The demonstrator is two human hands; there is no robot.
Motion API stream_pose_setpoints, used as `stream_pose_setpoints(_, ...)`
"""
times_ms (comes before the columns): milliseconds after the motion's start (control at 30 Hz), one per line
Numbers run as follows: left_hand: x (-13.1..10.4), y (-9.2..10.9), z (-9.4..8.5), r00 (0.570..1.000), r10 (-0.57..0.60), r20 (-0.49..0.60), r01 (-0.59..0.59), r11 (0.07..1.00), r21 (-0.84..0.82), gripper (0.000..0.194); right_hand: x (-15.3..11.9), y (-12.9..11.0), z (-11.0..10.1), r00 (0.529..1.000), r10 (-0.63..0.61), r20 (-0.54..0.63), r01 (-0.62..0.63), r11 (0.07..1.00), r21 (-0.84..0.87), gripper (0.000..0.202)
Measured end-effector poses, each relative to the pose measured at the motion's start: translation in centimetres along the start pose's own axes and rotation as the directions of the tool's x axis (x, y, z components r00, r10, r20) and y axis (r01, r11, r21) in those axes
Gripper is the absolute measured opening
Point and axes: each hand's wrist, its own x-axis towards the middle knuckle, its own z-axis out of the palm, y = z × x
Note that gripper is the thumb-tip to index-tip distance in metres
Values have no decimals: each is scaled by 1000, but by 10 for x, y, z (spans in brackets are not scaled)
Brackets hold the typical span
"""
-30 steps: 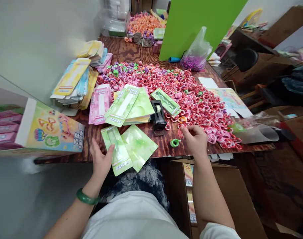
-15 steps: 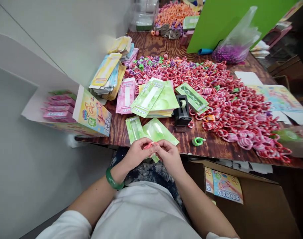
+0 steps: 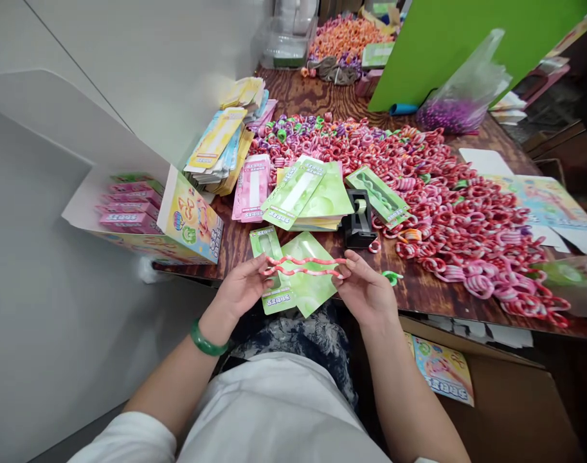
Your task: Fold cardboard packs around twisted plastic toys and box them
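Spread wider since the earlier frame, my left grip (image 3: pixel 240 286) and right grip (image 3: pixel 373 292) each pinch one end of the red-and-white loop (image 3: pixel 301 262), stretched long between them, so I judge it uncoiled, though not yet inside the green packet (image 3: pixel 279 300) beneath.

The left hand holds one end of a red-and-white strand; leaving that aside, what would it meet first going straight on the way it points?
For the left hand, probably the narrow green card package, just ahead of it; depth is unclear, so it might pass above.
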Motion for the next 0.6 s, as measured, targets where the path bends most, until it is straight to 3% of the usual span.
stream_pose_setpoints(133, 9, 4, -4, 981, 190, -37, -158, 894, 420, 38, 5, 17, -8, 997, -64, -32, 58, 988, -146, 29)
stream_pose_setpoints(200, 12, 4, -6, 986, 155, -52, -116, 888, 444, 37, 6, 23, -15, 989, -149, -11, 141, 957, -253, 25)
stream_pose_setpoints(267, 13, 3, -6, 991, 115, -62, -80, 911, 406, 37, 7, 24, -22, 980, -179, 87, 199, 908, -369, 23)
stream_pose_setpoints(433, 9, 1, 1, 995, 84, -53, -60, 934, 351, 43, 10, 13, -27, 926, -5, 378, 228, 805, -548, 23)
stream_pose_setpoints(533, 10, 2, 6, 999, 49, -19, -39, 924, 381, 44, 11, 16, -20, 883, 127, 452, 174, 805, -567, 42)
stream_pose_setpoints(600, 13, 2, 7, 992, 121, -30, -91, 867, 489, 42, 10, 21, -18, 881, 170, 442, 148, 788, -598, 47)
